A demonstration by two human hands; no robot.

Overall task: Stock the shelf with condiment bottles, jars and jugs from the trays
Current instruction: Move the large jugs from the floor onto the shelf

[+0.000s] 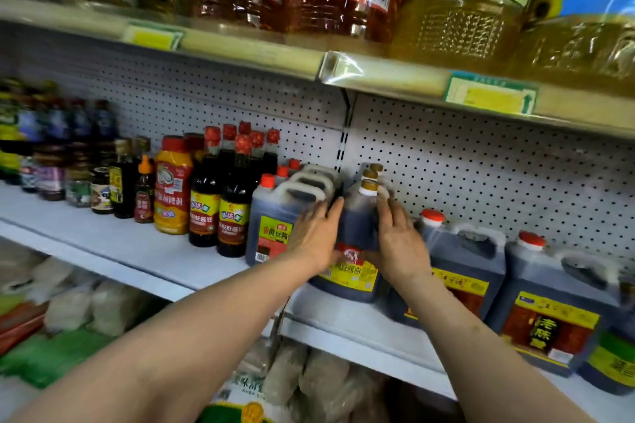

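Left hand (314, 233) and right hand (400, 240) press flat, fingers straight, against a dark, gold-capped soy-sauce jug (357, 227) on the white shelf (137, 251); its yellow label's characters are blurred.

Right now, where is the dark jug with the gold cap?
In the head view, the gold-capped jug stands mid-frame on the middle shelf, between both hands, with the red-capped jug at its left and the vinegar jug at its right.
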